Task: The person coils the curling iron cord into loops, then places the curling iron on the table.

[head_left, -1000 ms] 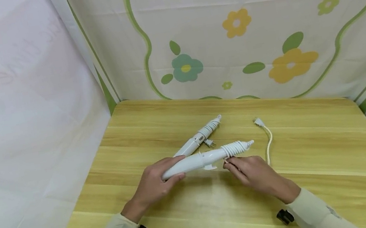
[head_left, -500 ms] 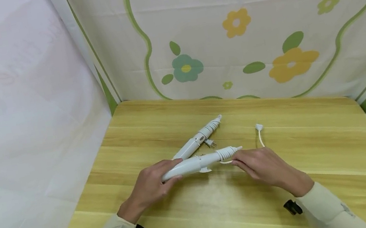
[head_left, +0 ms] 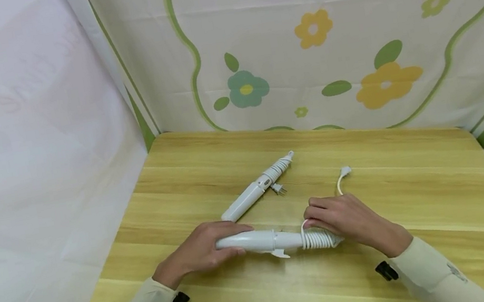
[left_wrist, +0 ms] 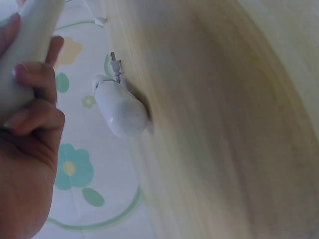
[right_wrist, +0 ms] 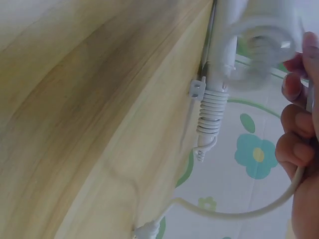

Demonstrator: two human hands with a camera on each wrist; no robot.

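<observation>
My left hand point(head_left: 206, 253) grips a white curling iron point(head_left: 257, 241) by its thick, rounded end, with the fingers curled round it in the left wrist view. The iron lies across in front of me, a small lever point(head_left: 280, 253) sticking out from its middle. White power cord point(head_left: 316, 239) is wound in coils round its narrow end. There my right hand point(head_left: 344, 216) pinches a loop of that cord. The free length runs out behind the hand to a plug point(head_left: 345, 171). Fingers of the right hand partly hide the iron's tip.
A second white curling iron point(head_left: 249, 195), its cord wrapped round one end, lies on the wooden table point(head_left: 421, 185) behind the first. Its pronged plug point(head_left: 279, 188) sits beside it. A flowered cloth point(head_left: 275, 60) hangs behind the table, and a white one point(head_left: 31, 154) at the left.
The held iron has come nearer to me, away from the second one. My right hand has moved right and brought the cord from below to above the iron; the trailing plug has shifted.
</observation>
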